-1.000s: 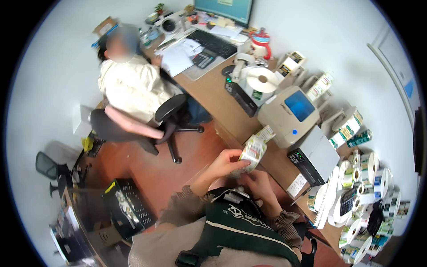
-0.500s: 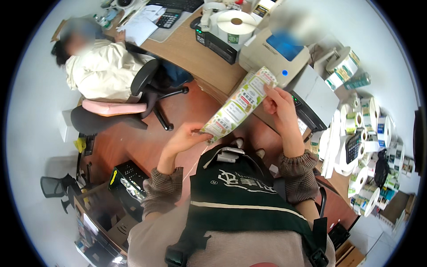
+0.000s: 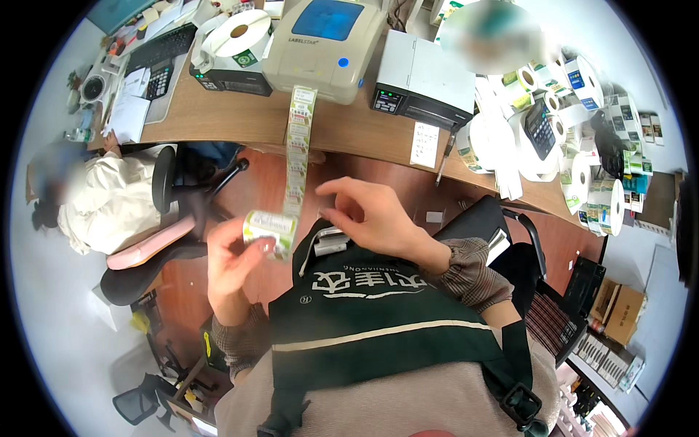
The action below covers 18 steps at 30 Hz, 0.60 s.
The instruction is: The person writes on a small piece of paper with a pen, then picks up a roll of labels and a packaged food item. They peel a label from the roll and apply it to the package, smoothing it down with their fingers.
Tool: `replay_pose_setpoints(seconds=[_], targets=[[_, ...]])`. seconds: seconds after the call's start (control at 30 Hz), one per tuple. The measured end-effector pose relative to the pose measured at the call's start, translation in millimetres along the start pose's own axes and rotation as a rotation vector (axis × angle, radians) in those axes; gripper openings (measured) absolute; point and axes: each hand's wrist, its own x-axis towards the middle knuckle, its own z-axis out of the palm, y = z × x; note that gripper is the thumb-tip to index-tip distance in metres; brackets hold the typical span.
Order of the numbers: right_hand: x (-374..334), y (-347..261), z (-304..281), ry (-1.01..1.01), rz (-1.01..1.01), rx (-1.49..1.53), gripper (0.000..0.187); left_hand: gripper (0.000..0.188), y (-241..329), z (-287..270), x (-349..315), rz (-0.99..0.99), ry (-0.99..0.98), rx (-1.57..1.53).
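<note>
As left hand [image 3: 230, 264] pinches looped green-white label strip [image 3: 297, 162], right hand [image 3: 377, 217] cupped, empty

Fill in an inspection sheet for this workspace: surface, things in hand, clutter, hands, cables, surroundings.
Surface: brown desk, bearing a beige printer and a grey-and-black printer.
Things in hand: label strip hanging from the beige printer's front, its lower end coiled.
Clutter: many label rolls crowded at right, a calculator among them.
Hands: left hand grips the coil; right hand is empty, fingers parted.
Cables: dark cables behind the beige printer, partly hidden.
Surroundings: seated person at left; cardboard box at right.
</note>
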Motion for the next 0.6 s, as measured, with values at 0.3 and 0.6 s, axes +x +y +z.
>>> replay_pose_setpoints(seconds=[0.3, 0.6], targets=[[-4, 12, 15, -0.019, -0.088, 0.327, 0.014, 0.025, -6, 50, 48, -0.089, 0.301, -0.384], [30, -17, -63, 0.108, 0.127, 0.667, 0.024, 0.023, -56, 62, -25, -0.297, -0.051, -0.013]])
